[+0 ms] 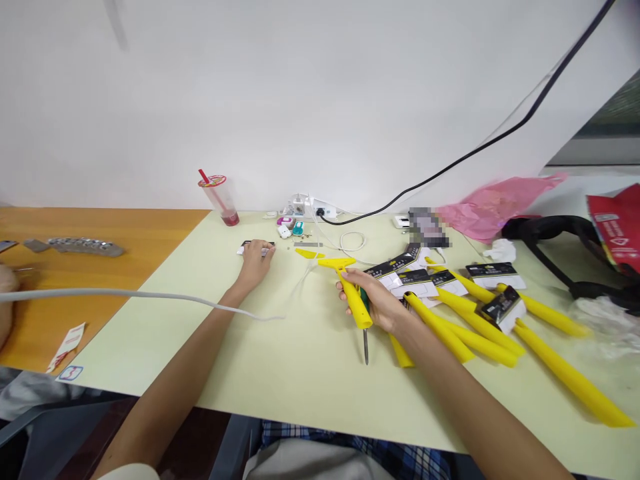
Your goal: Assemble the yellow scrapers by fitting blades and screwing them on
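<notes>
Yellow plastic scraper is in the right hand, I see its grip pressed closed around it, with green-handled screwdriver pointing down. Left hand lies on small black-and-white object; I cannot tell if it pinches. Both are above pale worktop.

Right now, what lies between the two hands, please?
The head view shows a yellow plastic piece and thin white cable between the left hand and right hand.

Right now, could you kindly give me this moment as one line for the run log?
left hand: on small black-and-white item | right hand: holds yellow plastic scraper, green-handled screwdriver | nearby: yellow-handled tools
</notes>
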{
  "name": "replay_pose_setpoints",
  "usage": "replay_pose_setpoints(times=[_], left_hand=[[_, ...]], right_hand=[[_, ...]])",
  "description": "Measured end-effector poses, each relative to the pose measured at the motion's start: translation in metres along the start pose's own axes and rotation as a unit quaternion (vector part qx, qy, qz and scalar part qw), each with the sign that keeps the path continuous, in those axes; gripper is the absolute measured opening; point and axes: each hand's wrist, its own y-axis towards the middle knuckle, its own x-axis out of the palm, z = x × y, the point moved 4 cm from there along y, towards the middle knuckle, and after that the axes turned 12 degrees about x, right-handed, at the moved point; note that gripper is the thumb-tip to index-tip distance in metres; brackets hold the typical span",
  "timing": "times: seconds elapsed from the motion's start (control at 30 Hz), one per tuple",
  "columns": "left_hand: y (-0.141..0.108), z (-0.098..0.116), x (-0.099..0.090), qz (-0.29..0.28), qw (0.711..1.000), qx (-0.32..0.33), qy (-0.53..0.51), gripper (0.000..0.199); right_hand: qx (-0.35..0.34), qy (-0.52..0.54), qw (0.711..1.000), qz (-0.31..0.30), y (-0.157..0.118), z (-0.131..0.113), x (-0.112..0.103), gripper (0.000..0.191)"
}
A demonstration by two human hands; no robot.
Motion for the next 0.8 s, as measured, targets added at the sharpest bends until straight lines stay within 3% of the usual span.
replay_pose_setpoints(times=[0.1, 0.23, 0.33, 0.47, 0.6, 0.8], left_hand=[[0.0, 0.005, 0.003, 0.049, 0.971, -0.106, -0.208, 0.026], [-0.001, 0.017, 0.011, 0.09, 0.866, -0.21, -0.445, 0.026], [-0.001, 0.025, 0.012, 0.09, 0.822, -0.24, -0.509, 0.019], [-0.002, 0.03, 0.011, 0.072, 0.793, -0.265, -0.544, 0.014], [-0.003, 0.033, 0.012, 0.017, 0.799, -0.273, -0.535, 0.029], [0.014, 0.039, 0.031, -0.116, 0.877, -0.225, -0.409, 0.027]], right_hand=[[-0.002, 0.029, 0.999, 0.015, 0.004, 0.002, -0.005, 0.018], [-0.005, 0.059, 0.997, 0.049, 0.005, 0.0, -0.007, 0.015], [0.002, 0.064, 0.996, 0.066, 0.004, -0.002, -0.005, 0.014], [-0.001, 0.062, 0.996, 0.065, 0.002, -0.003, -0.003, 0.018], [-0.001, 0.062, 0.996, 0.061, 0.003, -0.002, -0.003, 0.018], [-0.002, 0.062, 0.997, 0.05, 0.008, -0.001, -0.006, 0.021]])
